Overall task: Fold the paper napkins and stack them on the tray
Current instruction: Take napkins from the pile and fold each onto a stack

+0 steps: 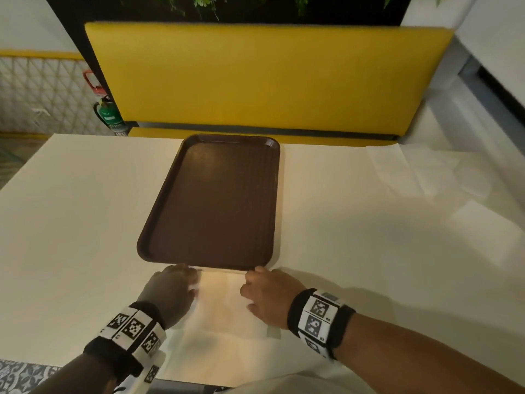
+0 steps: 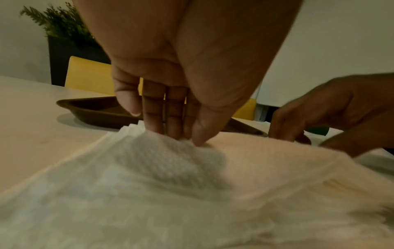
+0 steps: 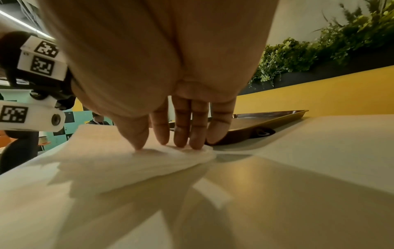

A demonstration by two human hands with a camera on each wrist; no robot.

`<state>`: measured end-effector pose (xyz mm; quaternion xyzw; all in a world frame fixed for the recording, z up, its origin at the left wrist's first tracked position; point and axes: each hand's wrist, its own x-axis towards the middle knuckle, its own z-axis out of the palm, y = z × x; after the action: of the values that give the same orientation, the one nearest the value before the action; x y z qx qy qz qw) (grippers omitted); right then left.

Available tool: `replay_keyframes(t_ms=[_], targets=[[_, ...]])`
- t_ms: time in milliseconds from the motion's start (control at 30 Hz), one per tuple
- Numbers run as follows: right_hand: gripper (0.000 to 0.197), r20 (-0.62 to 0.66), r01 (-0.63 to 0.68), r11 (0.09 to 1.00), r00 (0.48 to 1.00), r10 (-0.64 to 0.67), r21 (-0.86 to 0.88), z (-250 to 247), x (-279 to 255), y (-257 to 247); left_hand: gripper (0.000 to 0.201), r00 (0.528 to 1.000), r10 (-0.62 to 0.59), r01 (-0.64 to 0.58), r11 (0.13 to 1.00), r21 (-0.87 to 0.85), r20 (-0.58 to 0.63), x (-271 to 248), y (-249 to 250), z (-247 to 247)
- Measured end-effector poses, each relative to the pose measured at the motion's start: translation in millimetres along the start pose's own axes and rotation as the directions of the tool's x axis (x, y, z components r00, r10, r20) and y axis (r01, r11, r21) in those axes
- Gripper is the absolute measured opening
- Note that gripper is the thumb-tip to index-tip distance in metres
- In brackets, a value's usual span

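Both hands pressing the napkin (image 1: pixel 224 302) flat beside the tray (image 1: pixel 216 200), left hand (image 1: pixel 170 294) and right hand (image 1: pixel 267 297) fingers lying straight and close together, wrist views showing fingertips (image 3: pixel 181 143) touching paper on the desk (image 1: pixel 369 251).

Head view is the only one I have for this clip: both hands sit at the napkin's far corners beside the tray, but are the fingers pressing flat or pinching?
Observer: In the left wrist view the left hand has its fingertips straight and pressing down on the napkin, not pinching.
Operator: And the other one?
Observer: The right hand does the same; its straight fingers press the napkin's corner onto the table.
Operator: Is it one sheet or several?
Observer: Several layered edges show at the corner by the left fingertips, just short of the tray.
Operator: Anything on the tray?
Observer: Your head view shows it bare.
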<state>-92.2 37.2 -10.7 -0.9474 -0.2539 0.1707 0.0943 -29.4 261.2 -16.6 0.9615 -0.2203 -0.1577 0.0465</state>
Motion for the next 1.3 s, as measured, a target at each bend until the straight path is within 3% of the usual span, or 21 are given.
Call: replay_keyframes(t_ms=[267,400,533,633,767,933,1100,1167,1300], targets=[[0.026,-0.012,-0.019,0.994,1.000,0.020,0.111,3.9,-0.5,3.5,0.033,0.997,0.036,-0.035,0.999,-0.019,0.061,3.4,-0.7,-1.6],[0.028,-0.104,-0.036,0.978,0.993,0.058,0.205,-6.1,-8.9,9.1,0.028,0.997,0.030,-0.025,0.998,-0.066,0.073,13.1,15.2,-19.5],[0.034,-0.153,-0.162,0.944,0.965,0.213,0.288,-25.5,-35.0,32.6,0.020,0.986,0.160,-0.150,0.976,-0.157,0.056,40.9,65.3,-43.2],[0.036,-0.159,-0.318,0.885,0.908,0.387,0.339,-37.1,-72.2,65.0,0.019,0.947,0.311,-0.292,0.936,-0.196,0.077,68.3,121.5,-47.5],[0.034,-0.145,-0.573,0.730,0.741,0.656,0.373,-44.9,-134.6,128.3,0.022,0.863,0.465,-0.443,0.884,-0.149,0.197,92.9,199.2,-33.4],[0.032,-0.104,-0.847,0.388,0.377,0.920,0.363,-39.1,-215.6,228.9,0.044,0.823,0.501,-0.495,0.864,-0.095,0.267,117.7,267.9,-12.9],[0.041,-0.126,-0.937,0.114,0.075,0.989,0.332,-22.9,-274.3,306.6,0.053,0.796,0.476,-0.497,0.867,-0.045,0.375,135.8,289.8,1.2],[0.044,-0.115,-0.935,0.049,0.009,0.993,0.350,-13.8,-287.5,326.8,0.053,0.800,0.456,-0.482,0.875,-0.034,0.390,137.7,290.2,2.9],[0.051,-0.023,-0.921,-0.021,-0.033,0.999,0.389,0.0,-295.5,352.9,0.050,0.800,0.448,-0.473,0.880,-0.041,0.400,137.5,289.4,4.4]])
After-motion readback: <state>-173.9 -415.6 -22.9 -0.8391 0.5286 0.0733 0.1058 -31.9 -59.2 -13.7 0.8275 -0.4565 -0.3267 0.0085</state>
